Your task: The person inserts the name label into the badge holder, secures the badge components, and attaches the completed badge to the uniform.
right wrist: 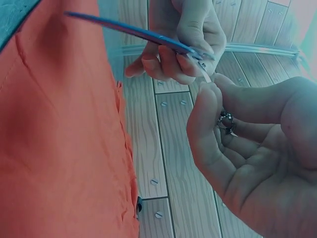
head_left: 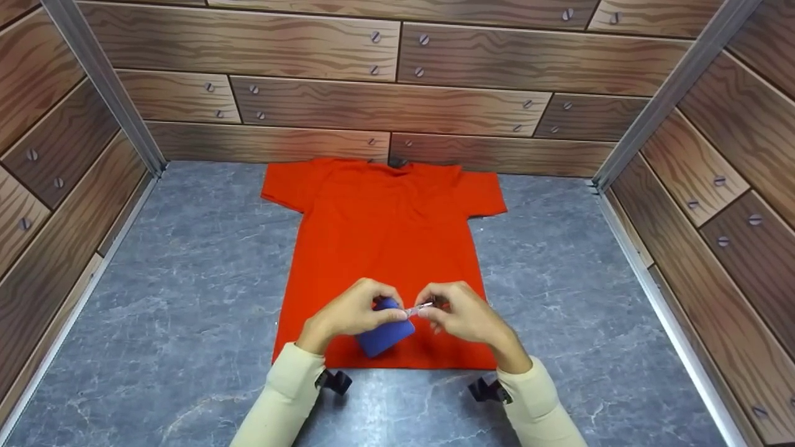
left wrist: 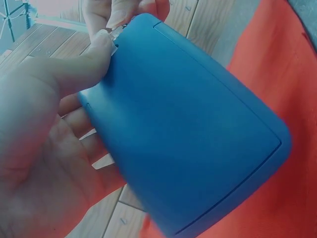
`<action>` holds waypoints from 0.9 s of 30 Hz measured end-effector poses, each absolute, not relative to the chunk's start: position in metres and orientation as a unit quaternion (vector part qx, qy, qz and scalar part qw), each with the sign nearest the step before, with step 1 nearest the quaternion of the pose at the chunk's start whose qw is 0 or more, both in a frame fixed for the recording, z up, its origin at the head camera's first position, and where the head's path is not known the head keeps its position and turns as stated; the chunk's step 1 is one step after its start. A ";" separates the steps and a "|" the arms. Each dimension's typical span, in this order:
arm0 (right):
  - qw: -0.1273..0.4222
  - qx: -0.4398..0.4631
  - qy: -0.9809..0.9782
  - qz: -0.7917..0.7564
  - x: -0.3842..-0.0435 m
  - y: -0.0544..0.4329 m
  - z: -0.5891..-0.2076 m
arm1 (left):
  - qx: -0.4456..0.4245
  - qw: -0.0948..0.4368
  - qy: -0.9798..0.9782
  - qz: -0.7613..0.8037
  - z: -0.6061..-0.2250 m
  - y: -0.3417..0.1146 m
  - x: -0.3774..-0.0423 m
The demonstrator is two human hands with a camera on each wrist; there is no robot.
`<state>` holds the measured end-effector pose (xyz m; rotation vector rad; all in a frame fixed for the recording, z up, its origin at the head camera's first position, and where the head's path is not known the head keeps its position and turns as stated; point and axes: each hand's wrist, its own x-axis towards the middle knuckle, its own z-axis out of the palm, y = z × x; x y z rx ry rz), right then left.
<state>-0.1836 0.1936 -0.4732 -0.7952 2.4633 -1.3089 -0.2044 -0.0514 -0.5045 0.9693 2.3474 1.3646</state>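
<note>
My left hand (head_left: 351, 310) pinches a flat blue card holder (head_left: 386, 338) by its corner, thumb on top and fingers beneath. The holder has rounded corners and a thin groove along its edges in the left wrist view. From that corner runs a short clear strap (right wrist: 205, 74), which my right hand (head_left: 463, 313) pinches between thumb and forefinger. A small metal clip or chain (right wrist: 226, 120) shows inside the right hand's curled fingers; its exact form is partly hidden. Both hands are above an orange-red T-shirt (head_left: 385, 248), near its hem.
The T-shirt lies spread flat on a grey marbled surface (head_left: 192, 261), sleeves out, collar toward the back wall. A small dark thing (head_left: 397, 162) shows at the collar. Wood-patterned walls (head_left: 310, 105) with metal corner strips stand at the back and both sides.
</note>
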 end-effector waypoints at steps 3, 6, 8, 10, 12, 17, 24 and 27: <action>0.114 -0.277 0.844 -0.445 -0.183 0.193 -0.472 | 0.337 0.127 0.805 0.471 -0.503 -0.052 -0.204; 0.111 -0.283 0.845 -0.441 -0.182 0.192 -0.471 | 0.343 0.123 0.804 0.470 -0.503 -0.052 -0.203; 0.112 -0.285 0.845 -0.438 -0.182 0.191 -0.471 | 0.348 0.119 0.803 0.469 -0.503 -0.051 -0.203; 0.112 -0.287 0.845 -0.436 -0.181 0.191 -0.471 | 0.350 0.116 0.803 0.468 -0.503 -0.051 -0.203; 0.111 -0.289 0.844 -0.438 -0.181 0.191 -0.471 | 0.351 0.115 0.803 0.468 -0.503 -0.051 -0.203; 0.104 -0.297 0.843 -0.437 -0.180 0.191 -0.473 | 0.349 0.123 0.800 0.472 -0.504 -0.050 -0.202; 0.109 -0.306 0.840 -0.434 -0.181 0.191 -0.474 | 0.347 0.132 0.799 0.473 -0.504 -0.049 -0.201; 0.108 -0.309 0.839 -0.435 -0.181 0.191 -0.474 | 0.344 0.134 0.798 0.477 -0.505 -0.049 -0.201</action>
